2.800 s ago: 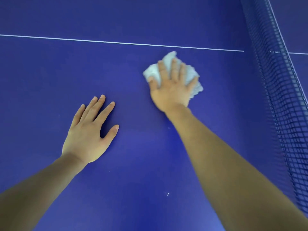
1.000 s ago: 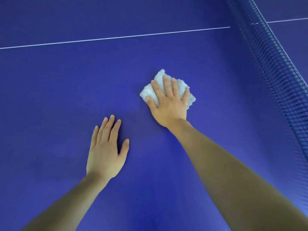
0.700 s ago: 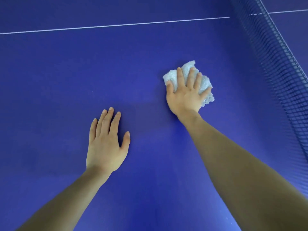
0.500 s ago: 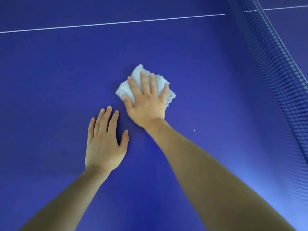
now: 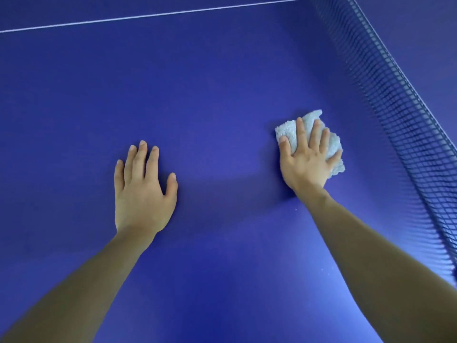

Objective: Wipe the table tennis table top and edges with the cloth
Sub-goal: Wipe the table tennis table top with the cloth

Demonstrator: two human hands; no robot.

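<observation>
Head view: right hand (image 5: 306, 164) flat on crumpled white cloth (image 5: 288, 131), fingers spread straight, pressing it onto blue table top (image 5: 222, 82). Cloth near net (image 5: 400, 115), not touching. Left hand (image 5: 143, 194) flat on bare surface, fingers straight, holding nothing, well apart from cloth.

Judged step: wiping top. Best with even palm pressure, overlapping strokes, cloth flattened under palm, stopping short of mesh.

Count: two hands, one cloth, one net, one white line (image 5: 148, 14).
</observation>
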